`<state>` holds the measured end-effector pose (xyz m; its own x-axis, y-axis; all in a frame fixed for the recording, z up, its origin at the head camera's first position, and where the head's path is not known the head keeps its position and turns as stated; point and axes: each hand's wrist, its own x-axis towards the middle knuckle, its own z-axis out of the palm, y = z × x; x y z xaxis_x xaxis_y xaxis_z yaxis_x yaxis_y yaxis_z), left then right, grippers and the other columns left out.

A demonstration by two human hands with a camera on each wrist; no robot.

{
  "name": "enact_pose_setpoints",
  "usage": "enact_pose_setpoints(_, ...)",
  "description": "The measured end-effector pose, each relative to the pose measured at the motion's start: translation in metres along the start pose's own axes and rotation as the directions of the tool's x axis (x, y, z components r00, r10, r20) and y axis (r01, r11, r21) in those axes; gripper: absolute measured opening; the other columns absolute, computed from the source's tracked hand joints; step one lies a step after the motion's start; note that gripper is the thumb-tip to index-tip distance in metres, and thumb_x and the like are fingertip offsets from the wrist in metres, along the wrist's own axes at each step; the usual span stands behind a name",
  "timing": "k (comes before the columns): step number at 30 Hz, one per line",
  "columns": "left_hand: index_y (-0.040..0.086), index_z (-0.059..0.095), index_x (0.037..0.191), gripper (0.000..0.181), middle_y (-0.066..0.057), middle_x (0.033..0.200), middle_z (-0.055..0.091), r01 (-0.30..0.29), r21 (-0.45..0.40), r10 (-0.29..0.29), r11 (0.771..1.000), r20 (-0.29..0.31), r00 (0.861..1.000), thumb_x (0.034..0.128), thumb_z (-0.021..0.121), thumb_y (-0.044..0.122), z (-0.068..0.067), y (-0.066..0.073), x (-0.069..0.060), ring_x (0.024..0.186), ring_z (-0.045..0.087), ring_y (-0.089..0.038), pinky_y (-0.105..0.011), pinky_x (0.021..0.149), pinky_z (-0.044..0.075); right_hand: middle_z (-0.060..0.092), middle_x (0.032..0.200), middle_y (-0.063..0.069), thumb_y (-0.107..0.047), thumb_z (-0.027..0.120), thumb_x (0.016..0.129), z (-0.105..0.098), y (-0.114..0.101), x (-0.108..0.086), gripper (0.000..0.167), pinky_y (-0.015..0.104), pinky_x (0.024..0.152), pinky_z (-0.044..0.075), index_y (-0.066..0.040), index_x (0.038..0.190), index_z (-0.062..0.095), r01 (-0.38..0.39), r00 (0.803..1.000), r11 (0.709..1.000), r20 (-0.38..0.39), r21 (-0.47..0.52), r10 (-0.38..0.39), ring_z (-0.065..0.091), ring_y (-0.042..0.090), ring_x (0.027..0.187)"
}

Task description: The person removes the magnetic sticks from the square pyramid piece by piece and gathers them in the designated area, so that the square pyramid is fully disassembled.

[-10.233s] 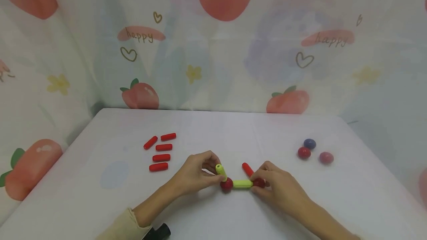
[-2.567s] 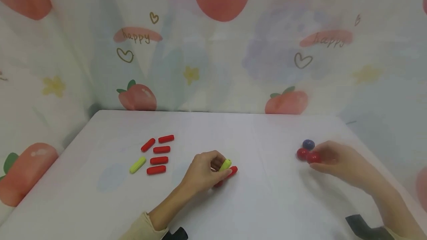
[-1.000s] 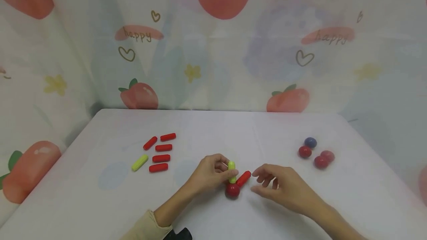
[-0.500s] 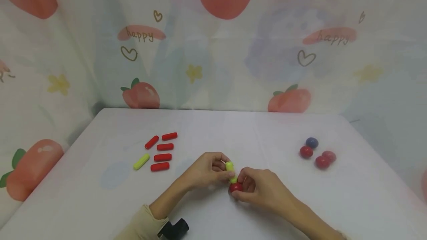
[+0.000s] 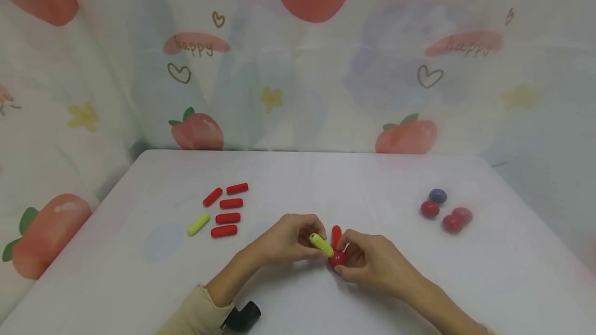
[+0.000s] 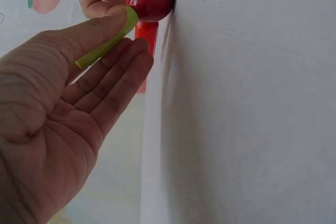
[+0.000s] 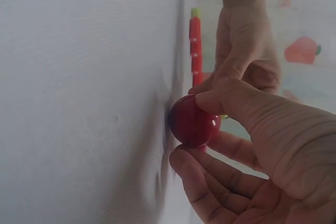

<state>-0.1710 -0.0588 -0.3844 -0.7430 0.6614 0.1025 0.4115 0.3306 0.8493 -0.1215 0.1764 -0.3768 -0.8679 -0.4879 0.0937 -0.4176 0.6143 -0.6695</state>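
Note:
A glossy red ball [image 5: 337, 259] is at the table's front middle, with a yellow-green stick [image 5: 321, 244] slanting up left from it and a red stick [image 5: 336, 235] pointing away. My left hand [image 5: 287, 243] pinches the yellow-green stick between thumb and fingers. On the other side, my right hand [image 5: 379, 263] grips the ball [image 7: 193, 121] with thumb and fingertips. From the left wrist, the yellow-green stick [image 6: 107, 43] meets the ball [image 6: 152, 2], and the red stick [image 6: 145, 38] shows behind my fingers. How deep the sticks sit in the ball is hidden.
Several loose red sticks [image 5: 227, 218] lie at the left of the white table [image 5: 298, 185], beside one yellow-green stick [image 5: 198, 224]. At the right are a blue ball [image 5: 437, 196] and several reddish balls [image 5: 430, 209]. A patterned curtain [image 5: 316, 76] hangs behind.
Ten seconds ago a second ball and yellow-green stick were joined on; those now lie apart. In the last second my right hand reached the ball, and the piece turned, red stick now pointing away.

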Motion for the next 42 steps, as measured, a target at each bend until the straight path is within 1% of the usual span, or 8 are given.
enact_pose_setpoints(8, 0.011, 0.066, 0.095, 0.027, 0.005, 0.089, 0.072, -0.003, 0.017, 0.004, 1.0, -0.048, 0.999, 0.0795, 0.087, 0.003, 0.003, -0.001, -0.003, 0.077, 0.067, -0.001, -0.018, 0.076, 0.057, 0.066, 0.081, -0.017, -0.021, 0.086, 0.082, 0.003, -0.001, 0.0, 0.027, 0.023, 0.069, 0.055, -0.021, 0.096, 0.063, -0.015, 1.0, 1.0, 0.004, -0.008, 0.015, 0.06, 0.0, 0.073)
enact_pose_setpoints(17, 0.015, 0.061, 0.091, 0.026, 0.008, 0.083, 0.068, 0.031, 0.143, -0.002, 0.989, -0.2, 0.98, 0.0827, 0.084, 0.006, 0.003, 0.007, -0.006, 0.072, 0.058, -0.005, -0.019, 0.071, 0.054, 0.066, 0.082, -0.016, -0.02, 0.086, 0.081, 0.005, -0.002, 0.001, 0.029, 0.022, 0.069, 0.054, -0.02, 0.099, 0.063, -0.025, 0.999, 1.0, 0.044, -0.008, 0.026, 0.06, 0.001, 0.074)
enact_pose_setpoints(22, 0.016, 0.061, 0.096, 0.028, 0.009, 0.089, 0.068, 0.076, 0.162, -0.028, 0.984, -0.28, 0.96, 0.0825, 0.084, 0.009, -0.014, 0.009, -0.026, 0.078, 0.062, -0.008, -0.02, 0.076, 0.056, 0.067, 0.084, -0.016, -0.021, 0.086, 0.081, 0.005, -0.001, 0.001, 0.029, 0.023, 0.069, 0.054, -0.021, 0.099, 0.064, -0.049, 0.997, 0.999, 0.062, -0.007, 0.05, 0.06, 0.001, 0.076)
enact_pose_setpoints(28, 0.013, 0.061, 0.096, 0.029, 0.005, 0.09, 0.07, 0.186, 0.162, -0.106, 0.969, -0.405, 0.908, 0.0806, 0.085, 0.004, -0.05, -0.008, -0.072, 0.078, 0.066, -0.01, -0.021, 0.077, 0.057, 0.066, 0.083, -0.017, -0.021, 0.086, 0.081, 0.004, -0.001, -0.002, 0.029, 0.023, 0.069, 0.053, -0.021, 0.099, 0.063, -0.049, 0.997, 0.999, 0.064, -0.015, 0.05, 0.058, -0.001, 0.075)
enact_pose_setpoints(31, 0.011, 0.062, 0.094, 0.028, 0.003, 0.087, 0.069, 0.291, 0.206, -0.168, 0.934, -0.465, 0.869, 0.0801, 0.085, 0.004, -0.07, -0.014, -0.101, 0.077, 0.065, -0.012, -0.021, 0.073, 0.057, 0.067, 0.083, -0.018, -0.02, 0.085, 0.082, 0.004, -0.001, -0.001, 0.027, 0.023, 0.07, 0.053, -0.021, 0.099, 0.063, -0.017, 0.998, 1.0, 0.059, -0.013, 0.018, 0.059, -0.001, 0.075)
enact_pose_setpoints(35, 0.012, 0.062, 0.091, 0.026, 0.002, 0.084, 0.071, 0.459, 0.311, -0.253, 0.832, -0.523, 0.814, 0.0803, 0.086, 0.011, -0.091, -0.019, -0.131, 0.075, 0.062, -0.013, -0.024, 0.067, 0.055, 0.067, 0.084, -0.018, -0.02, 0.085, 0.082, 0.002, -0.003, 0.001, 0.028, 0.024, 0.071, 0.054, -0.022, 0.099, 0.063, -0.015, 0.998, 1.0, 0.059, -0.022, 0.016, 0.06, 0.0, 0.077)
enact_pose_setpoints(39, 0.011, 0.062, 0.091, 0.027, 0.001, 0.083, 0.072, 0.575, 0.375, -0.342, 0.728, -0.527, 0.778, 0.0808, 0.086, 0.018, -0.1, -0.025, -0.145, 0.07, 0.058, -0.013, -0.028, 0.062, 0.051, 0.066, 0.083, -0.017, -0.021, 0.085, 0.082, 0.0, -0.004, 0.002, 0.029, 0.023, 0.07, 0.053, -0.022, 0.1, 0.063, -0.05, 0.996, 0.998, 0.077, -0.03, 0.052, 0.059, 0.002, 0.076)
enact_pose_setpoints(42, 0.011, 0.06, 0.09, 0.028, 0.001, 0.08, 0.07, 0.62, 0.393, -0.386, 0.679, -0.527, 0.757, 0.0807, 0.086, 0.019, -0.102, -0.03, -0.149, 0.067, 0.054, -0.014, -0.03, 0.058, 0.048, 0.066, 0.083, -0.017, -0.021, 0.085, 0.082, -0.001, -0.003, 0.003, 0.029, 0.023, 0.07, 0.053, -0.021, 0.101, 0.062, -0.043, 0.995, 0.999, 0.085, -0.031, 0.045, 0.059, 0.002, 0.076)
